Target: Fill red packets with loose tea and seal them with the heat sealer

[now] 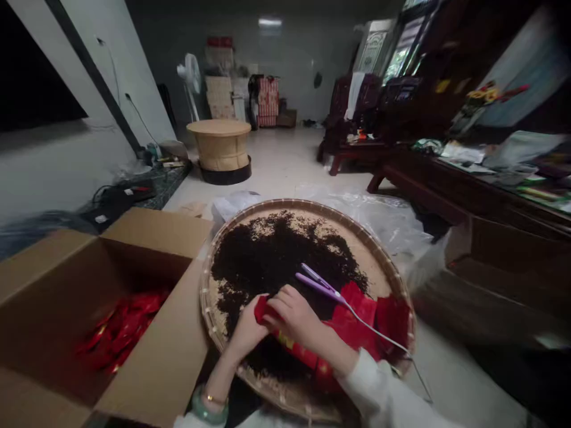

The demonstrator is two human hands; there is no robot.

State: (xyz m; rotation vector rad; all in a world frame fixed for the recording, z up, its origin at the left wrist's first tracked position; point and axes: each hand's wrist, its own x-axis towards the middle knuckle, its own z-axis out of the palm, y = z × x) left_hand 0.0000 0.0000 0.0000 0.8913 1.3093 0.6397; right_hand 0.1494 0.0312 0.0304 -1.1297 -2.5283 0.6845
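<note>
Over a round woven bamboo tray (379, 252), my left hand (248, 326) and my right hand (296, 316) meet at a small red packet (262, 310). Both are closed on it, the right fingers across its top. Dark, loose material like tea leaves (276, 255) covers much of the tray. Just beyond my right hand lies a purple flat iron (317, 286), its pale cord running over the tray's right rim. Several red packets (361, 312) are spread beneath and beside the iron, partly hidden by my right arm.
To the left stands an open cardboard box (154, 356) with many shiny red packets (127, 327) inside. Clear plastic sheeting (375, 217) lies behind the tray. A round wooden drum-like table (219, 145) and a white fan (191, 77) stand farther back. Dark wooden furniture (428, 184) lines the right.
</note>
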